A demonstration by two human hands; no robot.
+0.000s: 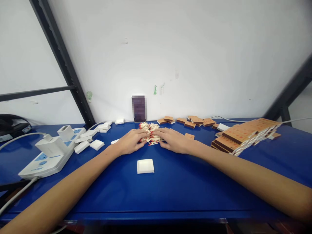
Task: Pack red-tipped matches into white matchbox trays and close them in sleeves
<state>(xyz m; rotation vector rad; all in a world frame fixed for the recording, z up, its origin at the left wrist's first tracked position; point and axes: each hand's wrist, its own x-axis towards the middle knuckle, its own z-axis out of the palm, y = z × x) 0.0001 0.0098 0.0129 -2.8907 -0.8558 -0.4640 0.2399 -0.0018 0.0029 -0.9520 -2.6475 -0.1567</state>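
Note:
A loose pile of red-tipped matches (150,131) lies on the blue table (170,185) near the back wall. My left hand (131,141) rests against the pile's left side, fingers extended over the matches. From the right, my right hand (173,139) presses in with its fingers laid flat on the pile. Both hands cup the heap between them. A small white inner matchbox tray (145,166) sits on the table just in front of the hands, untouched.
Stacks of brown matchbox sleeves (241,136) lie at the right, more sleeves (190,122) along the back. White trays (90,141) are scattered at the left beside a white power strip (48,156) with chargers. A phone (138,109) leans on the wall.

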